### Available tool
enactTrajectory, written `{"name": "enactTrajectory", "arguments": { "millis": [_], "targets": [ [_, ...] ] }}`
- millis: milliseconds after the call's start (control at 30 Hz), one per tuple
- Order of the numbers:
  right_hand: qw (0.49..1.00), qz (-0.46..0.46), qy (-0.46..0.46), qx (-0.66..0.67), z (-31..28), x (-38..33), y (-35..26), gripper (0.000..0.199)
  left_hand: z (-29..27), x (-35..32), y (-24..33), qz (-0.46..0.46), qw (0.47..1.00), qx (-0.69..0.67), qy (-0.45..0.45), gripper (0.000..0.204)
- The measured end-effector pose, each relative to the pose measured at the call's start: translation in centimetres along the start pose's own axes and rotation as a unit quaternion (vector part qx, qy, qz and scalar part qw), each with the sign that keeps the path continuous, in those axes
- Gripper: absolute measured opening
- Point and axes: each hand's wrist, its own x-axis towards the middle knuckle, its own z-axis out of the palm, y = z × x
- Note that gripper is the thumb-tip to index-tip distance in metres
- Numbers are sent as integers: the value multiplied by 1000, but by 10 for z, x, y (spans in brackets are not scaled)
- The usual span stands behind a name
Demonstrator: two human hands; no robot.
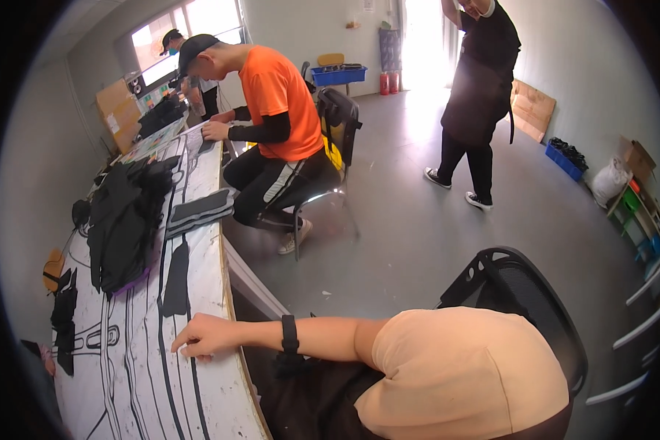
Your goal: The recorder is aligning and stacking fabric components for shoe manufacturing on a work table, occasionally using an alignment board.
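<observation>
My right hand (209,337) rests palm down on the white table (143,367), fingers loosely bent and apart, with nothing in it. Its bare forearm comes in from a beige sleeve (469,367), and a black band (290,334) circles the wrist. Just beyond the fingers lies a narrow dark grey fabric piece (176,282). A stack of grey fabric pieces (198,213) sits farther along the table's edge. Left of these spreads a heap of black cloth (128,220) with a purple edge. My left hand is out of the picture.
A person in an orange shirt (278,103) sits bent over the table farther along; another in black (480,81) stands on the floor. A black chair back (520,308) is behind my shoulder. Blue crates (564,161) and a white sack (610,180) line the right wall.
</observation>
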Motion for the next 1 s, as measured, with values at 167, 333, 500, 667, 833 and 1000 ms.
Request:
{"name": "enactTrajectory", "arguments": {
  "millis": [167,333,500,667,833,1000],
  "targets": [
    [1000,6,-10,-26,4,-6,-5,32,11,4,-4,31,997,-30,59,46],
    [999,34,-11,-30,10,-7,-9,32,8,-2,-2,37,994,-52,84,46],
    [998,35,-1,-42,7,-9,-13,31,8,-7,-2,21,992,-73,96,46],
    [997,25,13,-66,9,-8,-9,31,6,-8,-3,-3,991,-94,91,46],
    [995,22,16,-93,5,-10,-13,30,15,5,-6,-4,988,-125,96,46],
    [996,22,22,-89,3,-13,-14,30,21,12,-5,-8,983,-153,98,46]
  ]
}}
